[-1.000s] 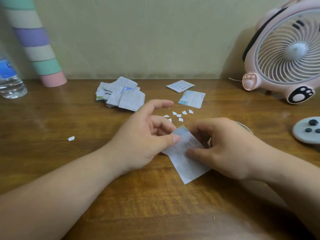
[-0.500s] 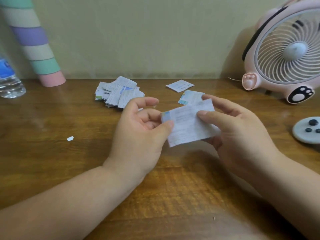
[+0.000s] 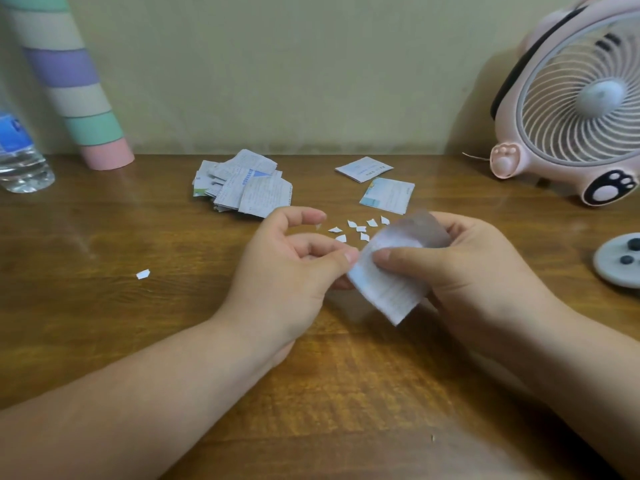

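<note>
Slip (image 3: 384,282) one, pinched by left hand (image 3: 287,271), right hand (image 3: 467,268); loose slips (image 3: 363,169) (image 3: 387,195) two.

I see a plain beige wall (image 3: 311,64) behind my glossy brown wooden table (image 3: 104,323), softly lit.

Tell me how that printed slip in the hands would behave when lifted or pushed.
Probably floppy: the paper slip curls over where the right hand pinches it. Likely very light, since the left hand holds it by one edge. It may tear easily; small scraps lie nearby.
</note>
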The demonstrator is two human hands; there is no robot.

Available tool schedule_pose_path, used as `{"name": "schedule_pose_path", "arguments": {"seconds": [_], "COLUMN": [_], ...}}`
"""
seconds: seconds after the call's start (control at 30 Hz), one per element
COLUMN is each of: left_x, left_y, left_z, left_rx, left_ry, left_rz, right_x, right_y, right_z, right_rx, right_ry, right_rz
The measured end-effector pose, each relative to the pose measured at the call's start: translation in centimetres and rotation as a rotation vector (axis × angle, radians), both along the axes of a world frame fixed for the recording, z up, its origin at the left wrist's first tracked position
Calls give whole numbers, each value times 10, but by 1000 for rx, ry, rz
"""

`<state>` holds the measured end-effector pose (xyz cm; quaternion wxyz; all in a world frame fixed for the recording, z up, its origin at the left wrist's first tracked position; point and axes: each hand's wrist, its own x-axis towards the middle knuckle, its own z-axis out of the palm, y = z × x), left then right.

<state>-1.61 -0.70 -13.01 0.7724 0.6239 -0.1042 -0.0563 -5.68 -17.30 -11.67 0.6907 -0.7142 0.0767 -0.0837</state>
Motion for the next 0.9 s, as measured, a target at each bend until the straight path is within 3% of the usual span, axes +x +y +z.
{"name": "schedule_pose_path", "arguments": {"seconds": [0.17, 0.3, 0.33, 0.5, 0.9], "left_x": [-3, 0, 1, -3, -3], "left_y": [0, 1, 1, 0, 4], "left_z": [2, 3, 3, 0, -6], "left_rx": [2, -71, -93, -9, 326], "left_ry": [-7, 9, 16, -69, -480], "left_rz": [-49, 9, 11, -67, -18], "right_x": [1, 2, 1, -3, 0], "right_y": [-2, -1, 1, 8, 11], "right_z": [1, 4, 5, -1, 6], "right_rx": [151, 468, 474, 119, 307], "right_ry": [-24, -19, -12, 59, 206], "right_rz": [5, 91, 109, 106, 79]}}
